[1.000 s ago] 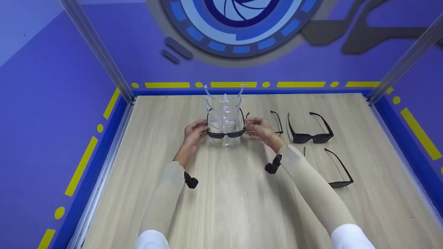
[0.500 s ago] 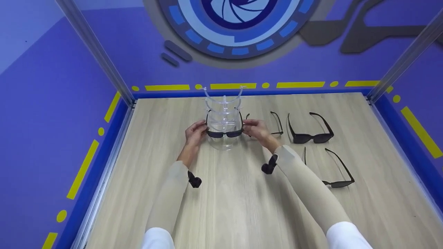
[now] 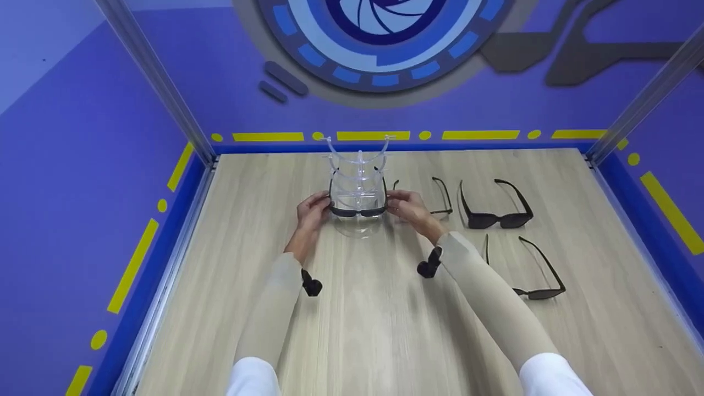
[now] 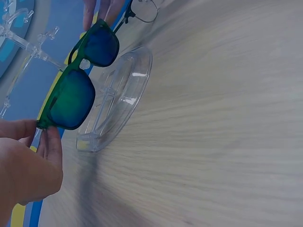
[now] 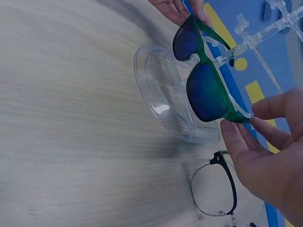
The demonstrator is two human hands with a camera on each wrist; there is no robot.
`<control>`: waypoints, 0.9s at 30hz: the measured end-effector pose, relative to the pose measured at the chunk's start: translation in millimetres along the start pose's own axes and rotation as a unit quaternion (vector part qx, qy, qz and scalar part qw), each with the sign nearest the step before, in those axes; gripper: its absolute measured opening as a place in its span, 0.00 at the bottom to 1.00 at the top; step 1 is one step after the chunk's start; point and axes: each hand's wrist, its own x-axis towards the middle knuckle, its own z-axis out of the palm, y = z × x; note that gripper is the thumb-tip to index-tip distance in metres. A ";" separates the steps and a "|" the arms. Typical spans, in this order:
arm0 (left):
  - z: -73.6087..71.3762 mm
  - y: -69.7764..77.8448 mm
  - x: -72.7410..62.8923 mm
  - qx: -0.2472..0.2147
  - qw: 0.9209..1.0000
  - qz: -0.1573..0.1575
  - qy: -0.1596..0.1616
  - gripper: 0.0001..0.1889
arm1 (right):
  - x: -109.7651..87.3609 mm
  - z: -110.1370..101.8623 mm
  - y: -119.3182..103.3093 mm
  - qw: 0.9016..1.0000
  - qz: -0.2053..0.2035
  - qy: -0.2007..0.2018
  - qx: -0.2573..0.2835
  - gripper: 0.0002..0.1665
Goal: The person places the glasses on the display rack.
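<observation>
Green-framed sunglasses (image 4: pixel 71 99) with blue mirrored lenses are at the lower part of a clear display stand (image 3: pixel 360 158). The nose bridge sits right at a clear peg of the stand. My left hand (image 3: pixel 312 212) pinches the left hinge corner between thumb and fingers. On the other side my right hand (image 3: pixel 410 209) pinches the right hinge corner, as the right wrist view also shows. The temples reach back on either side of the stand's post. Below the lenses shows the stand's curved clear base (image 5: pixel 161 109), on the wooden table.
Thin-framed eyeglasses (image 5: pixel 232 184) lie just right of the stand, partly behind my right hand. Further right are black sunglasses (image 3: pixel 499 220), and nearer me another dark pair (image 3: pixel 543 293), partly covered by my right forearm. Blue-purple panels (image 3: pixel 181 93) wall the table's back and sides.
The right hand has shifted slightly left, and the left forearm slightly right. The sunglasses' front has tilted a little, its lenses looking thinner from above. Both hands keep their hold.
</observation>
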 end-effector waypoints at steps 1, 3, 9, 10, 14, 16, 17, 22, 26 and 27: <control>-0.3 -0.2 0.3 0.002 1.000 -0.002 0.000 0.15 | 0.2 0.1 0.2 1.000 0.000 -0.001 -0.002 0.29; -0.7 -0.8 0.8 0.003 1.000 -0.006 0.001 0.15 | 0.3 0.3 0.1 1.000 0.000 -0.003 -0.008 0.30; -0.7 -1.3 2.8 0.014 1.000 -0.002 -0.007 0.15 | 1.1 -0.5 -0.4 1.000 -0.004 -0.007 -0.016 0.30; -0.7 -1.0 2.9 0.016 1.000 -0.001 -0.009 0.15 | 1.2 -0.7 -0.4 1.000 -0.004 -0.007 -0.019 0.30; -2.4 -0.7 2.9 0.021 1.000 -0.001 -0.013 0.15 | 1.1 -0.2 -0.3 1.000 -0.005 -0.012 -0.027 0.31; -3.3 -0.1 1.3 0.027 1.000 0.000 -0.015 0.14 | 0.4 -0.3 -0.7 1.000 -0.008 -0.019 -0.023 0.32; -3.9 0.2 0.6 0.031 0.999 0.001 -0.014 0.14 | 0.0 -0.4 -1.2 0.999 -0.009 -0.021 -0.023 0.32; -7.3 2.6 -3.9 0.047 0.999 0.008 -0.001 0.12 | -5.1 -3.9 -4.6 1.000 -0.012 -0.026 -0.009 0.31; -13.0 3.9 -5.8 0.051 0.998 0.019 0.002 0.15 | -13.5 -12.2 -5.8 0.999 -0.014 -0.028 -0.007 0.30; -14.9 4.4 -6.5 0.051 0.998 0.021 0.001 0.15 | -16.0 -15.3 -5.9 0.999 -0.014 -0.029 -0.005 0.30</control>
